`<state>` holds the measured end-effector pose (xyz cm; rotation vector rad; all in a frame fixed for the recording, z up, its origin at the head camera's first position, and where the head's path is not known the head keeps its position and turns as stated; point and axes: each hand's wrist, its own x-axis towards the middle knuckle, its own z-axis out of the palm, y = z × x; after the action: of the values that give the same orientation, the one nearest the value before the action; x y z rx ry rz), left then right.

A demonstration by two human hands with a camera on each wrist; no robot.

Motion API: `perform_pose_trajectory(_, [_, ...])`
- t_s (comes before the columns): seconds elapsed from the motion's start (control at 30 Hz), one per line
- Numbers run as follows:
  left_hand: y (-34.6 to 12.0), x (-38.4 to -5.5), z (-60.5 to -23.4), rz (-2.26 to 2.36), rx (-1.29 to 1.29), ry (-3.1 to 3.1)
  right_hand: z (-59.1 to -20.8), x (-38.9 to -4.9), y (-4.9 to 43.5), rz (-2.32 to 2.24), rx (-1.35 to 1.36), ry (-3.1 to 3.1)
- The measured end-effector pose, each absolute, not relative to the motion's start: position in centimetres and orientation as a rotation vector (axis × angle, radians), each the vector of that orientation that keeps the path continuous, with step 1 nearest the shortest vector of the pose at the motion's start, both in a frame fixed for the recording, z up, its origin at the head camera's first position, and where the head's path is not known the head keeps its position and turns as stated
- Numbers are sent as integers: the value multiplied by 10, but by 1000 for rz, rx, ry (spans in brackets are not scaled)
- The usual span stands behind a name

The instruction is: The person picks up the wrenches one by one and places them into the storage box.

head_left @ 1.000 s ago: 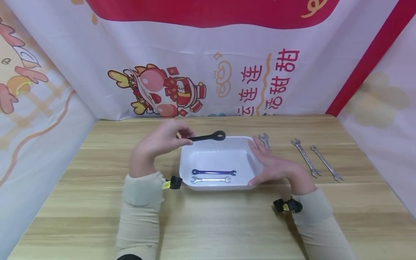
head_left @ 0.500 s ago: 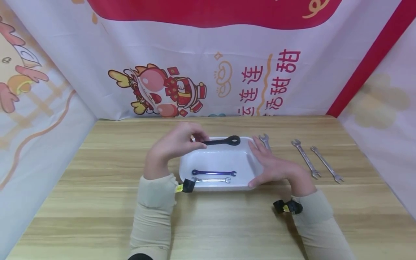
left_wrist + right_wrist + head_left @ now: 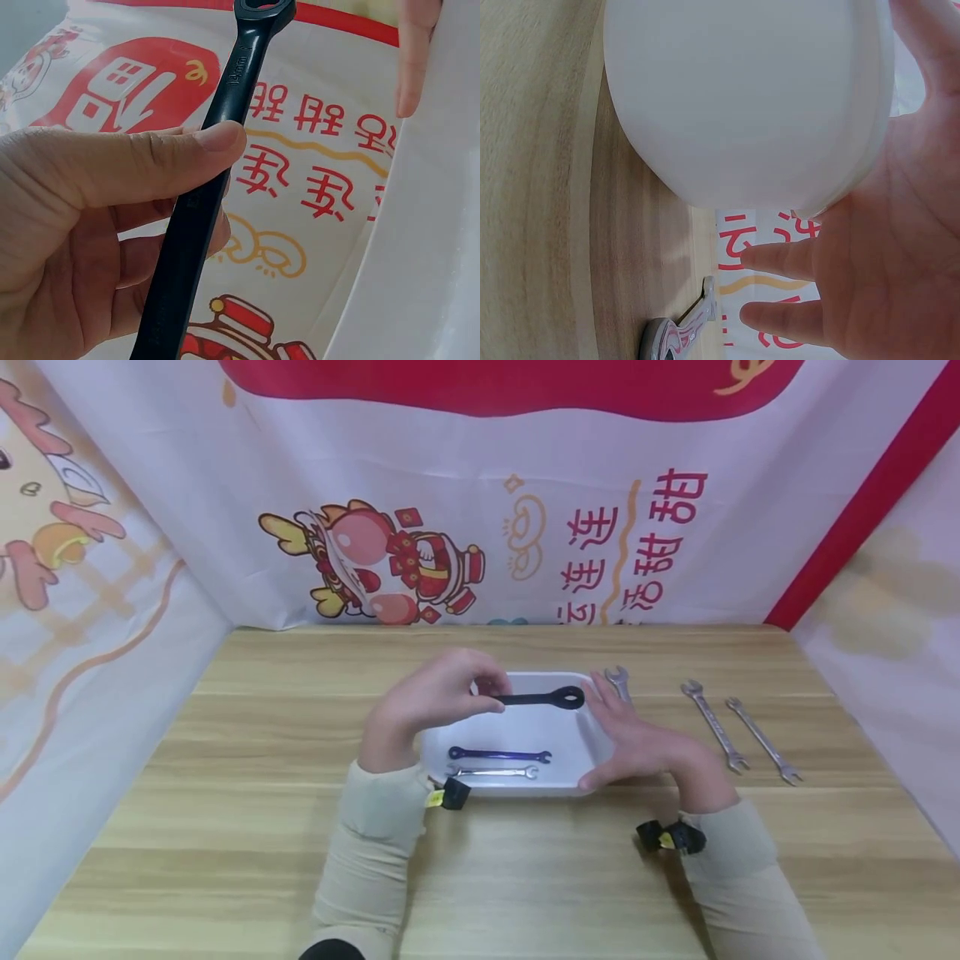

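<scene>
In the head view my left hand (image 3: pixel 435 697) pinches a black wrench (image 3: pixel 543 698) between thumb and fingers, holding it level above the far part of a white tray (image 3: pixel 517 727). Its ring end points right; the other end is hidden by the hand. Up close, the left wrist view shows size lettering on the wrench shaft (image 3: pixel 199 217). My right hand (image 3: pixel 637 742) rests on the tray's right end, fingers straight and spread along the rim. Inside the tray lie a purple wrench (image 3: pixel 498 755) and a silver wrench (image 3: pixel 506 772), roughly parallel.
Just beyond the right hand, a silver wrench (image 3: pixel 621 683) lies on the wooden table (image 3: pixel 555 868), partly hidden. Farther right are a double open-ended wrench (image 3: pixel 715 727) and a thinner wrench (image 3: pixel 763 741). A printed cloth (image 3: pixel 420 452) hangs behind the table.
My left hand has carried the black wrench rightward and slightly nearer, from the tray's far left corner to over its inside. The right hand stays at the tray's end. The head view shifts slightly.
</scene>
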<state>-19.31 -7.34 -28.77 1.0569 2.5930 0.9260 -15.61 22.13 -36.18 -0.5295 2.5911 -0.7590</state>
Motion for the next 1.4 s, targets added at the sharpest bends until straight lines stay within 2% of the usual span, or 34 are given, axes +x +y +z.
perform_pose_trajectory(0.27, [-51, -196, -295, 852, 1146, 2550, -360, -155, 224, -764, -513, 2607])
perform_pose_trajectory(0.5, [-39, -198, -304, 804, 1109, 2496, -360, -154, 225, -744, -523, 2615])
perform_pose_trajectory(1.03, [-42, -212, -332, 758, 974, 2410, -358, -150, 221, -779, -550, 2578])
perform_pose_trajectory(1.4, [-48, -218, -344, 636, 977, 2450, -359, -154, 220, -788, -520, 2578])
